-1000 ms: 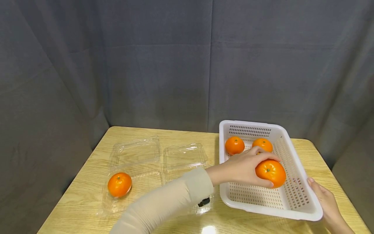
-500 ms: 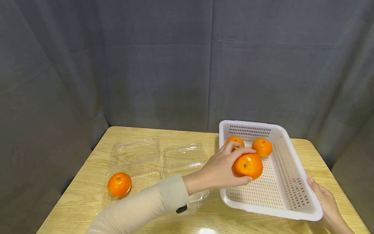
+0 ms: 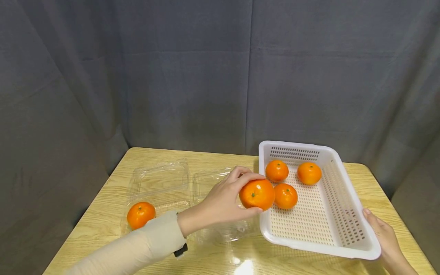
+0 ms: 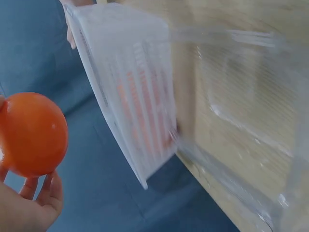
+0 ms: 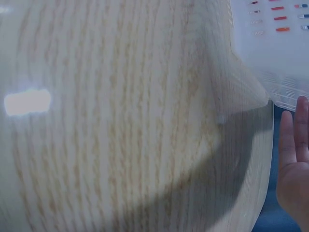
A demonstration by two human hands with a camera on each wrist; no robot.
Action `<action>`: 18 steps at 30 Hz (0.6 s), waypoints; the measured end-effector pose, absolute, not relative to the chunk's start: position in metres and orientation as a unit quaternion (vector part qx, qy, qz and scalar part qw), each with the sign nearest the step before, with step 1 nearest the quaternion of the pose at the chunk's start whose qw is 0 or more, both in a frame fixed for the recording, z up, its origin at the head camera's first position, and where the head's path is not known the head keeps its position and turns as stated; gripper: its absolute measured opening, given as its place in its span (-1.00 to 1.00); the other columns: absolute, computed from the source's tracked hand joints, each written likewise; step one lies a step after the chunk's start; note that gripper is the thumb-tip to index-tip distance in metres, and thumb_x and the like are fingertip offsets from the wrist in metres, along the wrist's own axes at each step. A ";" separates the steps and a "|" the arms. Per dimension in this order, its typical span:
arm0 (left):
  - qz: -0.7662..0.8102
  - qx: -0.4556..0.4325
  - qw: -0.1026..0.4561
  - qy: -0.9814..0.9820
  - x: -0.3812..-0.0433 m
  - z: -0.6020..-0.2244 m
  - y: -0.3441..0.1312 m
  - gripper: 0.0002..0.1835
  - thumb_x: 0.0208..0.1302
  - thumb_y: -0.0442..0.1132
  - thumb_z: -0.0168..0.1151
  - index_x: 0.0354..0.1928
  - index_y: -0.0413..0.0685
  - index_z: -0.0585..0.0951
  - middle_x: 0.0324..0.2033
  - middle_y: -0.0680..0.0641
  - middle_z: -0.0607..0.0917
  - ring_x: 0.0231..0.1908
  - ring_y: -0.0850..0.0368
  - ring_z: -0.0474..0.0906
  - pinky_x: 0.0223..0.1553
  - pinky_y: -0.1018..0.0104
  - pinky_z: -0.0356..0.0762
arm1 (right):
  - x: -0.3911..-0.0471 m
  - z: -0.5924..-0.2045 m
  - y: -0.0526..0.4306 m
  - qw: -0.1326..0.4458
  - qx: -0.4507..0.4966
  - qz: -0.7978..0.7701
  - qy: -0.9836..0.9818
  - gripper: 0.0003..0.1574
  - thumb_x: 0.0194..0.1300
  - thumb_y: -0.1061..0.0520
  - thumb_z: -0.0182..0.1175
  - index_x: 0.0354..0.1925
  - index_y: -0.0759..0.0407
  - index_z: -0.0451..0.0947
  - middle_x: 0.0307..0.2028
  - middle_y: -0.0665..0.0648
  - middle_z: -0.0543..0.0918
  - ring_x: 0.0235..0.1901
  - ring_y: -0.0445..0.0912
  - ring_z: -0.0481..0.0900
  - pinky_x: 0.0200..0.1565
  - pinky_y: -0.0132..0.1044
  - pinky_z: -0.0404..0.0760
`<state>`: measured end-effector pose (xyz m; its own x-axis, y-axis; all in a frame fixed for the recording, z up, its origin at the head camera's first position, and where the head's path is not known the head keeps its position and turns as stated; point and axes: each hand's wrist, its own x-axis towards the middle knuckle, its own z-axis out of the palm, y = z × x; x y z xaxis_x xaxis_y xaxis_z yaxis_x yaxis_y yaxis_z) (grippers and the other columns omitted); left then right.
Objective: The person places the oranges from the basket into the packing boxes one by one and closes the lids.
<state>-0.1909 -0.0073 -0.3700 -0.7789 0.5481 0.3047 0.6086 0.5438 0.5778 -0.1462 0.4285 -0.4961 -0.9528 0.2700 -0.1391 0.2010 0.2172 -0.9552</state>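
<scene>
My left hand [image 3: 228, 196] grips a glossy mandarin orange [image 3: 257, 194] between thumb and fingers, in the air by the left rim of a white perforated basket [image 3: 302, 248]. In the left wrist view the same mandarin orange [image 4: 34, 134] shows at the left edge. Three more mandarin oranges [image 3: 309, 173] lie inside the basket toward its far and left sides. At the basket's right wall rests my right hand [image 3: 383, 233], thumb near the rim; the right wrist view shows straight fingers [image 5: 288, 137] there. One mandarin orange [image 3: 141, 215] sits in the left clear plastic clamshell [image 3: 159, 179].
A second clear clamshell [image 3: 209, 183], lid raised, stands between the first one and the basket, partly hidden behind my left hand. Everything is on a wooden table [image 3: 103, 214] with rounded far corners. A grey curtain [image 3: 185, 76] hangs behind and at both sides.
My left hand has carried the mandarin orange leftward, from above the middle of the basket to its left rim, uncovering the fruit below. The right hand and basket have hardly moved.
</scene>
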 end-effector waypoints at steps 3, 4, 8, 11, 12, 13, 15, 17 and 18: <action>-0.347 -0.315 0.055 -0.882 -0.190 -0.370 -0.022 -0.28 0.01 0.05 0.53 0.26 0.42 0.46 0.18 0.13 0.37 0.08 0.12 0.47 -0.03 0.06 0.51 | -0.147 -0.498 0.428 0.030 -0.152 0.608 -0.778 -0.53 0.56 -0.18 -0.12 -0.45 -0.68 0.51 -0.53 -0.32 0.64 -0.53 -0.29 0.64 -0.51 -0.35 0.63; -0.348 -0.308 0.059 -0.884 -0.190 -0.370 -0.027 -0.28 0.00 0.04 0.54 0.26 0.42 0.46 0.18 0.14 0.37 0.09 0.12 0.47 -0.04 0.05 0.50 | -0.147 -0.498 0.428 0.030 -0.153 0.611 -0.776 -0.53 0.56 -0.18 -0.12 -0.45 -0.68 0.52 -0.54 -0.32 0.64 -0.53 -0.29 0.64 -0.51 -0.35 0.63; -0.347 -0.287 0.068 -0.890 -0.188 -0.374 -0.046 -0.28 -0.01 0.03 0.55 0.25 0.41 0.47 0.17 0.14 0.39 0.08 0.08 0.50 -0.05 0.01 0.50 | -0.147 -0.498 0.425 0.032 -0.152 0.628 -0.763 -0.51 0.56 -0.15 -0.11 -0.46 -0.64 0.55 -0.54 -0.30 0.64 -0.54 -0.29 0.64 -0.51 -0.37 0.62; -0.343 -0.280 0.067 -0.894 -0.186 -0.377 -0.061 -0.28 0.00 0.03 0.54 0.26 0.40 0.47 0.16 0.14 0.40 0.04 0.07 0.53 -0.06 0.02 0.50 | -0.147 -0.498 0.424 0.032 -0.155 0.628 -0.762 -0.51 0.57 -0.14 -0.10 -0.47 -0.63 0.55 -0.55 -0.29 0.64 -0.54 -0.29 0.64 -0.51 -0.37 0.63; -0.343 -0.277 0.066 -0.895 -0.185 -0.378 -0.066 -0.27 0.00 0.03 0.55 0.26 0.40 0.47 0.16 0.15 0.40 0.03 0.08 0.54 -0.06 0.03 0.50 | -0.147 -0.498 0.424 0.031 -0.156 0.622 -0.766 -0.51 0.57 -0.15 -0.11 -0.47 -0.64 0.54 -0.55 -0.29 0.64 -0.54 -0.29 0.64 -0.51 -0.37 0.63; -0.344 -0.274 0.065 -0.895 -0.185 -0.379 -0.071 -0.27 0.00 0.02 0.55 0.26 0.41 0.47 0.15 0.17 0.40 0.03 0.09 0.54 -0.07 0.03 0.51 | -0.147 -0.498 0.424 0.030 -0.157 0.615 -0.772 -0.51 0.56 -0.16 -0.11 -0.47 -0.66 0.52 -0.55 -0.30 0.63 -0.54 -0.29 0.64 -0.51 -0.36 0.63; -0.347 -0.268 0.064 -0.897 -0.184 -0.381 -0.080 -0.26 -0.01 0.01 0.56 0.26 0.43 0.46 0.16 0.19 0.40 0.02 0.11 0.55 -0.06 0.03 0.51 | -0.147 -0.498 0.424 0.031 -0.157 0.602 -0.782 -0.52 0.56 -0.17 -0.12 -0.47 -0.69 0.49 -0.55 -0.32 0.62 -0.54 -0.29 0.63 -0.51 -0.36 0.63; -0.351 -0.257 0.060 -0.898 -0.183 -0.383 -0.088 -0.25 -0.01 -0.01 0.57 0.27 0.45 0.45 0.17 0.22 0.40 0.03 0.12 0.55 -0.05 0.01 0.51 | -0.147 -0.497 0.426 0.031 -0.155 0.602 -0.782 -0.52 0.56 -0.17 -0.12 -0.47 -0.69 0.49 -0.55 -0.31 0.63 -0.54 -0.29 0.64 -0.51 -0.35 0.63; -0.353 -0.252 0.058 -0.899 -0.183 -0.384 -0.092 -0.24 -0.01 -0.01 0.57 0.27 0.47 0.45 0.17 0.23 0.40 0.03 0.12 0.55 -0.05 0.01 0.52 | -0.148 -0.497 0.427 0.029 -0.154 0.607 -0.779 -0.53 0.56 -0.17 -0.12 -0.46 -0.68 0.50 -0.54 -0.31 0.63 -0.54 -0.28 0.64 -0.50 -0.34 0.63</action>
